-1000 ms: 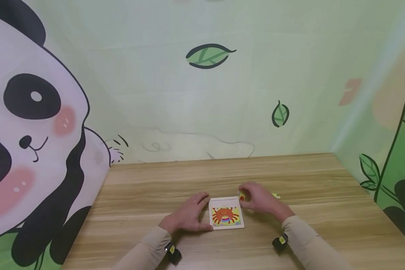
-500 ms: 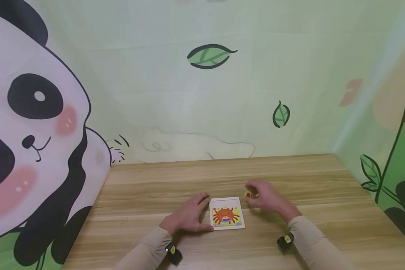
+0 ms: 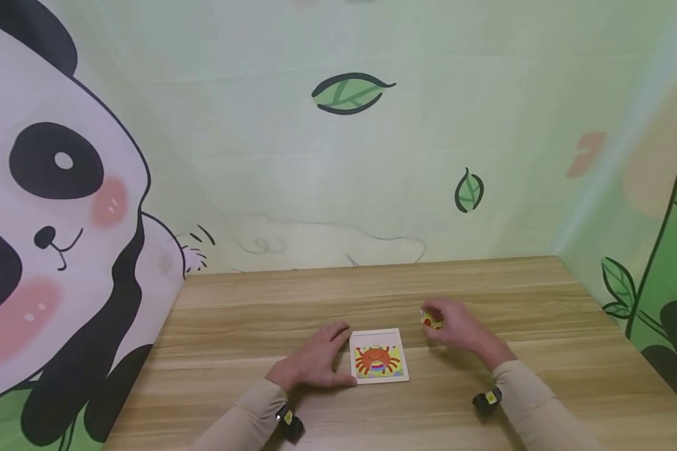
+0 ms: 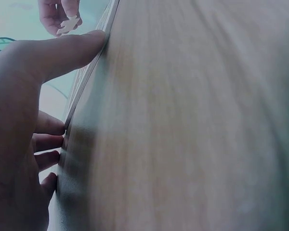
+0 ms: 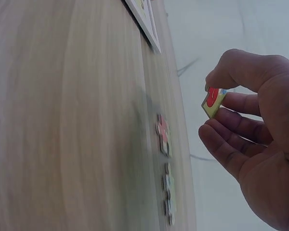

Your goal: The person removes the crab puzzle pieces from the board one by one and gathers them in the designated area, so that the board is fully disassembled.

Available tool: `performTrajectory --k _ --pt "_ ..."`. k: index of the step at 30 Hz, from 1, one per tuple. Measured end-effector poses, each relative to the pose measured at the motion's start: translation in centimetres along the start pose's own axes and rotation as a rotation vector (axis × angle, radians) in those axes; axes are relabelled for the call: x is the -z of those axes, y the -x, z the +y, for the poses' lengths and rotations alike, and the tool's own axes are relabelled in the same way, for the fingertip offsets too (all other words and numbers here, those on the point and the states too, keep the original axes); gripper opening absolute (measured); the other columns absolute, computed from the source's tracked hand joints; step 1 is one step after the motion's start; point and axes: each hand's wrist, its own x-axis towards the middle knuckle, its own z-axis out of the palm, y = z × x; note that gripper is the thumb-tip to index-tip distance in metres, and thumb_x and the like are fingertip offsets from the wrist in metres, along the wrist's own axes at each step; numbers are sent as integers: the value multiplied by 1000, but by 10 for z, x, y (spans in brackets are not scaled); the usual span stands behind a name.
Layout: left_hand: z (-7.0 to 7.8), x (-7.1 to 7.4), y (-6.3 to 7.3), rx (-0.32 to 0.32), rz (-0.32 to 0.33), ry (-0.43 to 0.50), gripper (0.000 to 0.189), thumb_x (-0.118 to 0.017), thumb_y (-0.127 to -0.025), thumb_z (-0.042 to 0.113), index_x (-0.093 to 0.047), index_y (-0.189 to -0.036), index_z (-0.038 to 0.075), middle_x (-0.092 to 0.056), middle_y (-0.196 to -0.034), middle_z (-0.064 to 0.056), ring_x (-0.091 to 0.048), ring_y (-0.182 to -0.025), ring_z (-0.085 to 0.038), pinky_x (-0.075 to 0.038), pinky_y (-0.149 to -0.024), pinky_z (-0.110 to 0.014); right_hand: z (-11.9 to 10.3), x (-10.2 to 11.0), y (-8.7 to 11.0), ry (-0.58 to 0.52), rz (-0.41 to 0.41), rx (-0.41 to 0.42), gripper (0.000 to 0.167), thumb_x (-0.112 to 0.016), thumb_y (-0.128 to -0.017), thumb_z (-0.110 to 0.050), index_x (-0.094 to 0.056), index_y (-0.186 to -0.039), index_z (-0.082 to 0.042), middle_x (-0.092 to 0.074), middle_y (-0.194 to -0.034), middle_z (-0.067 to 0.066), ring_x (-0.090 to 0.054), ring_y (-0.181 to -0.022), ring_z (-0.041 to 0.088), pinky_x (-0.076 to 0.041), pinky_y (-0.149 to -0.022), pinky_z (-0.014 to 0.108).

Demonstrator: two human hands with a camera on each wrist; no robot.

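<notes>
A square white puzzle frame (image 3: pixel 355 379) lies on the table, its lower part filled with an orange crab picture (image 3: pixel 377 360) on yellow. Along the frame's left side rests my left hand (image 3: pixel 314 360), thumb at the near corner and fingertips by the far one. In the left wrist view the thumb (image 4: pixel 72 55) touches the frame's edge. Right of the frame, my right hand (image 3: pixel 458 329) pinches a yellow and red puzzle piece (image 5: pixel 213 100) between thumb and fingers, raised above the table. The frame's upper strip shows a pale bare base.
Loose puzzle pieces, one with red (image 5: pixel 163 135) and another greenish (image 5: pixel 169 195), lie on the wooden table (image 3: pixel 293 294) below the right hand; in the head view this hand hides them. A cloth backdrop (image 3: pixel 248 156) with a panda and leaves stands behind the table.
My right hand has moved right, away from the frame's upper right corner, still pinching the puzzle piece. My left hand and the frame have stayed in place.
</notes>
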Motion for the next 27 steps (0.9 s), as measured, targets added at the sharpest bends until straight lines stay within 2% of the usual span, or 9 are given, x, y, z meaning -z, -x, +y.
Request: performTrajectory --k 6,11,16,27 --pt "0 1 0 1 2 8 104 -62 -78 70 -31 -151 4 -31 -154 -13 -31 -143 -30 -28 -119 -46 9 7 5 8 16 3 44 -77 -75 -11 -63 -115 2 -65 -104 11 -62 -94 25 -56 -84 42" --pt "0 0 0 0 6 -1 104 -61 -78 72 -31 -151 4 -31 -154 -13 -32 -142 -30 -28 -118 -45 16 12 9 8 19 -7 46 -76 -73 -8 -63 -116 3 -64 -107 12 -63 -96 26 -57 -85 42" --pt "0 0 0 -5 12 2 104 -62 -78 71 -32 -151 3 -32 -153 -13 -33 -141 -31 -29 -118 -45 21 17 12 23 25 8 44 -75 -75 -7 -63 -116 5 -65 -105 14 -63 -95 28 -57 -84 43" --pt "1 0 1 6 -7 11 104 -63 -78 70 -31 -151 4 -31 -154 -13 -31 -142 -30 -28 -119 -44 38 25 22 56 28 -16 46 -76 -75 -7 -62 -116 6 -66 -103 14 -63 -94 27 -56 -84 45"
